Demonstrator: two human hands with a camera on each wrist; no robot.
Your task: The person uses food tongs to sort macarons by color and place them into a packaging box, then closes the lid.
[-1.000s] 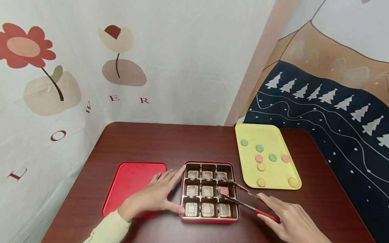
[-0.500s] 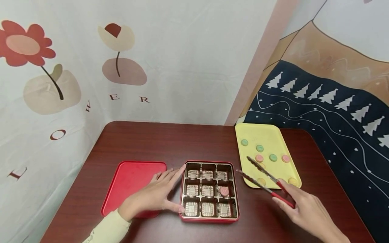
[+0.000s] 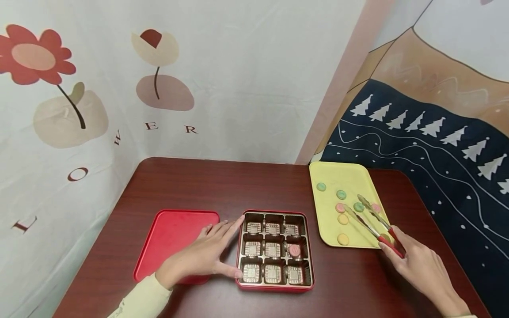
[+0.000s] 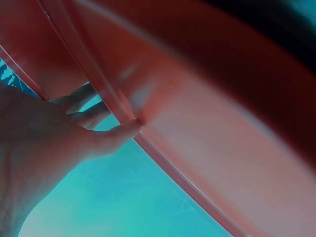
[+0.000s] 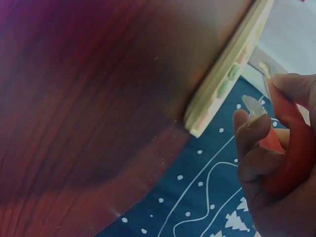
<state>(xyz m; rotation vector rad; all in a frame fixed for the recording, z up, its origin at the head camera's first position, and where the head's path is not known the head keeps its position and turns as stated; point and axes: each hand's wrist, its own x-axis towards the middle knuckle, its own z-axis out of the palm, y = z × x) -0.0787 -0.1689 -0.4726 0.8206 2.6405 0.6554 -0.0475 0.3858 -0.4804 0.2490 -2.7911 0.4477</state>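
My left hand (image 3: 199, 258) lies with spread, fairly straight fingers at the left side of a red box (image 3: 274, 289), thumb and index finger touching its rim. The box has a gold insert of small compartments; one pink macaron (image 3: 294, 251) sits in the middle row's right compartment. In the right hand (image 3: 423, 265) I grip tongs (image 3: 391, 247) by their red handles, as the right wrist view also shows. The tongs' spread tips hang over the yellow tray (image 3: 327, 229), on either side of a green macaron (image 3: 358, 207), near a pink one (image 3: 376, 207).
A red lid (image 3: 175, 234) lies left of the box, partly under my left forearm. More macarons are scattered on the tray, among them a green one (image 3: 321, 187) and a yellow one (image 3: 343, 239). Printed curtains hang behind the brown table (image 3: 238, 185).
The right hand has carried the tongs from the box rightward to over the tray. The pink macaron, between the tongs' tips earlier, stays in its compartment. The left hand has kept its place.
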